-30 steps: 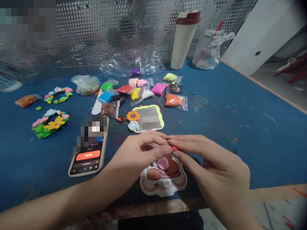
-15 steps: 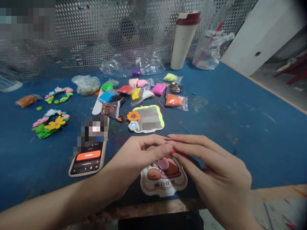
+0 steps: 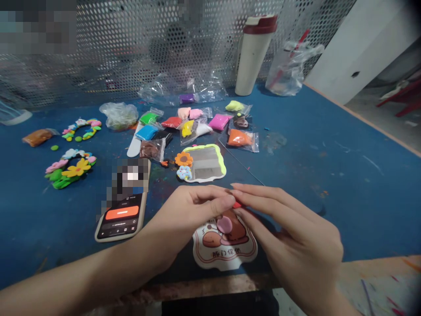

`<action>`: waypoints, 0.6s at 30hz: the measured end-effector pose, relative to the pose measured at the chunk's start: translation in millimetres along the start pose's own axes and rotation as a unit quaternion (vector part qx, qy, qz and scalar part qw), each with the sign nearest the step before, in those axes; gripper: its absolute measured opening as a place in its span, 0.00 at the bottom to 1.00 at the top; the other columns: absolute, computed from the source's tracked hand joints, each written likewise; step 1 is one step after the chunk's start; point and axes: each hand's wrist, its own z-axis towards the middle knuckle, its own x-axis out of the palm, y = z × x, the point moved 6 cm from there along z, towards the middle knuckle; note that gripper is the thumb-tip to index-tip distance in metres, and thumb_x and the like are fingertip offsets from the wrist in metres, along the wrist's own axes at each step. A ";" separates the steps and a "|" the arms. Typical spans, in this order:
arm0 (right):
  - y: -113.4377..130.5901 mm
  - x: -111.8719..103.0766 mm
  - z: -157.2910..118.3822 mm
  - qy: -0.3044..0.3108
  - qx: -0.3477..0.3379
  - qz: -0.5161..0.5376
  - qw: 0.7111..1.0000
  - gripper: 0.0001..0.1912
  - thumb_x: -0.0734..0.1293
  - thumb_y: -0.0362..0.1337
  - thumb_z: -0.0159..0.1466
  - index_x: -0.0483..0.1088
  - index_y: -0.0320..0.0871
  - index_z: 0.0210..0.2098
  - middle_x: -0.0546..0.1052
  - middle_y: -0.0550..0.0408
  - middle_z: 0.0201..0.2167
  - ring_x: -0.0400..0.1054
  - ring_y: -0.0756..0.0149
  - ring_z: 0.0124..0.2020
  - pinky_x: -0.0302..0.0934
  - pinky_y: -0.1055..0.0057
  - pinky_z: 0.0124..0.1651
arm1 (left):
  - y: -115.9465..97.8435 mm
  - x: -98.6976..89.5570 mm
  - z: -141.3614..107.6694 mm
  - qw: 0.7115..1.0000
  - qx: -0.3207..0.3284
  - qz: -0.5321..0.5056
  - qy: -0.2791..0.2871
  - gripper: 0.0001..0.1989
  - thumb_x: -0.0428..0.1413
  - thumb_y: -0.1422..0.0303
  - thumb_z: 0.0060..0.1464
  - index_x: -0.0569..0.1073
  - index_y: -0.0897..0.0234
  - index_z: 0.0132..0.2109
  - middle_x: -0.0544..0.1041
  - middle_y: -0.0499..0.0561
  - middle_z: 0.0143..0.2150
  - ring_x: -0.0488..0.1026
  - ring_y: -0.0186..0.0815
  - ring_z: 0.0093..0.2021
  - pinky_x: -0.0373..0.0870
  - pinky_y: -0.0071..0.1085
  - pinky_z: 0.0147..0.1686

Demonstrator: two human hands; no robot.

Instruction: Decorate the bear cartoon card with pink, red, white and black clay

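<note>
Left hand: the bare left hand (image 3: 204, 206) has its thumb and fingers closed in a pinch at the tips, gripping the red lump from its side
Right hand: the bare right hand (image 3: 296, 224) has its long fingers bent a little, with the thumb and fingertips closed on the same lump
Red lump: the small red lump (image 3: 237, 204) of what looks like soft clay is between the 2 hands, above the top part of the board; fingers hide most of it, so I cannot tell its full shape
Squash risk: if the 2 hands push too hard, the lump could go flat or bend
Sticky risk: if the clay is tacky, it could cling to a thumb and pull out of shape
Drop risk: the grip is only at the tips, so a slip could let the lump fall on the white wavy-edged board (image 3: 224, 259) with its brown cartoon, or on its pink round spot (image 3: 224, 224)
Dirt risk: the blue table (image 3: 329, 175) has specks and stains, so a fallen lump could pick up bits
Bump risk: the pale-cased phone (image 3: 123, 215) is near the left arm, so a careless swing could knock it
</note>
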 end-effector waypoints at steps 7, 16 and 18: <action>-1.7 0.4 -0.6 -0.007 0.000 -0.007 1.000 0.10 0.69 0.24 0.60 0.77 0.41 0.39 0.81 0.57 0.41 0.74 0.77 0.41 0.64 0.85 0.49 | -2.7 -0.5 -1.1 1.000 0.017 0.012 0.000 0.08 0.59 0.64 0.56 0.81 0.56 0.41 0.79 0.45 0.34 0.73 0.33 0.38 0.67 0.27 0.43; 0.9 1.5 -0.3 -0.005 -0.021 -0.026 0.999 0.07 0.69 0.25 0.60 0.77 0.38 0.37 0.81 0.53 0.40 0.75 0.76 0.41 0.65 0.84 0.49 | 2.0 -1.3 -1.1 1.000 -0.003 0.026 -0.011 0.09 0.57 0.61 0.56 0.81 0.55 0.40 0.77 0.44 0.30 0.72 0.31 0.35 0.67 0.28 0.43; 0.6 1.8 -1.0 -0.005 -0.024 -0.027 0.999 0.07 0.68 0.24 0.60 0.77 0.39 0.37 0.81 0.53 0.40 0.75 0.76 0.40 0.65 0.83 0.48 | 2.0 -0.1 -0.5 1.000 -0.001 0.015 -0.003 0.08 0.58 0.62 0.56 0.81 0.56 0.39 0.77 0.44 0.29 0.73 0.31 0.34 0.68 0.28 0.41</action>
